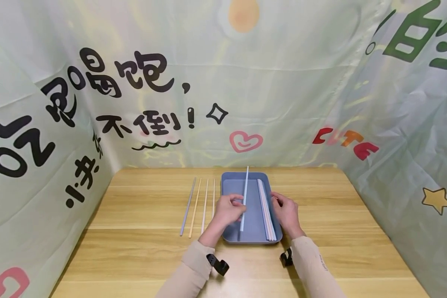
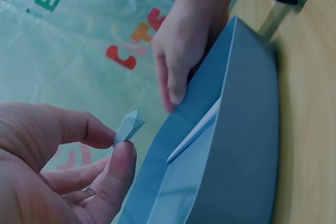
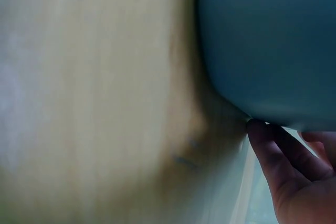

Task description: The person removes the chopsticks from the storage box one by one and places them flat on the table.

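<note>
My left hand [image 1: 229, 210] pinches a pale blue chopstick [image 1: 246, 182] between thumb and fingertips, above the left part of a blue-grey tray [image 1: 251, 241]. The chopstick's faceted end [image 2: 131, 123] sticks out past the thumb in the left wrist view. My right hand [image 1: 287, 212] grips the right edge of the tray, with fingertips at the wall in the right wrist view. Inside the tray, a bundle of pastel chopsticks [image 1: 266, 211] lies lengthwise along the right side. Several separate chopsticks [image 1: 194, 207] lie side by side on the table, left of the tray.
The wooden table [image 1: 141, 215] reaches back to a printed cloth [image 1: 201, 159], which also hangs along both sides. A black wrist device [image 1: 217, 265] sits at the left sleeve, and another [image 1: 286, 258] at the right sleeve.
</note>
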A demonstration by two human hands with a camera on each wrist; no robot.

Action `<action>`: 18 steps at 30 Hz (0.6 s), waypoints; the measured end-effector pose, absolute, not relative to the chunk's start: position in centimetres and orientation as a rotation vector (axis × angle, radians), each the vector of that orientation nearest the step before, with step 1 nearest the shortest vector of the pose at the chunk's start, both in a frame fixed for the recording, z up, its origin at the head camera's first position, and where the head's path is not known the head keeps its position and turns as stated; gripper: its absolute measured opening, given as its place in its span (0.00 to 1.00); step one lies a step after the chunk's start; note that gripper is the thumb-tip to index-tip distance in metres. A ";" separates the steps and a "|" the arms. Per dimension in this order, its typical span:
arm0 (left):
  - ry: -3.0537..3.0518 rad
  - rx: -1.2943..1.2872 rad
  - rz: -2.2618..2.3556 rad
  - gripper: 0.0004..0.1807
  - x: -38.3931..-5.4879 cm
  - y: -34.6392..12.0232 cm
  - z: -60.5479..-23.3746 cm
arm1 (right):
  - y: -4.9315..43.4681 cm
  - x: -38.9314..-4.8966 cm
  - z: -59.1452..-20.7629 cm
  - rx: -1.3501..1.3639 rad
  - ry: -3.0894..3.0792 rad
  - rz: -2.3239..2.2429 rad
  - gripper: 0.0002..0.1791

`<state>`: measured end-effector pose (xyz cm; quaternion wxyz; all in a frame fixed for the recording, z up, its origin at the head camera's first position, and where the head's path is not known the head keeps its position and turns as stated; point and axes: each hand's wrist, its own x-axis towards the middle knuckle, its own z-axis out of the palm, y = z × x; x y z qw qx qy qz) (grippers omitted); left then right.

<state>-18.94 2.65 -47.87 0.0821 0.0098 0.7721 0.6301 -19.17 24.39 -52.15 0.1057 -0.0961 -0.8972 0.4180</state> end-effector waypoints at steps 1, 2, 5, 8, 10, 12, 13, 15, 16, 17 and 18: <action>2.307 0.027 1.887 0.22 -19.0 2.3 -47.9 | 24.4 -19.2 -52.1 -0.292 -2.646 1.231 0.19; 2.306 0.023 1.891 0.22 -19.1 2.0 -47.9 | 24.4 -19.2 -52.1 -0.294 -2.647 1.231 0.19; 2.306 0.015 1.900 0.23 -19.4 0.9 -47.7 | 24.4 -19.2 -52.1 -0.297 -2.647 1.231 0.19; 2.309 -0.004 1.900 0.23 -19.6 -0.3 -47.6 | 24.3 -19.2 -52.1 -0.298 -2.649 1.234 0.19; 2.310 -0.013 1.909 0.24 -19.8 -1.0 -47.6 | 24.3 -19.1 -52.1 -0.300 -2.653 1.238 0.19; 2.312 -0.022 1.919 0.24 -19.9 -1.7 -47.5 | 24.3 -19.1 -52.1 -0.304 -2.655 1.239 0.19; 2.308 -0.030 1.924 0.24 -20.0 -2.1 -47.5 | 24.3 -19.1 -52.1 -0.304 -2.654 1.239 0.19; 2.309 -0.047 1.927 0.24 -20.1 -2.8 -47.5 | 24.3 -19.1 -52.1 -0.302 -2.653 1.239 0.19; 2.312 -0.051 1.933 0.24 -20.2 -3.1 -47.6 | 24.2 -19.1 -52.0 -0.302 -2.650 1.237 0.19; 2.319 -0.056 1.932 0.24 -20.2 -3.4 -47.6 | 24.2 -19.1 -52.0 -0.299 -2.648 1.235 0.19; 2.327 -0.064 1.933 0.24 -20.3 -3.7 -47.7 | 24.2 -19.1 -52.0 -0.297 -2.646 1.236 0.19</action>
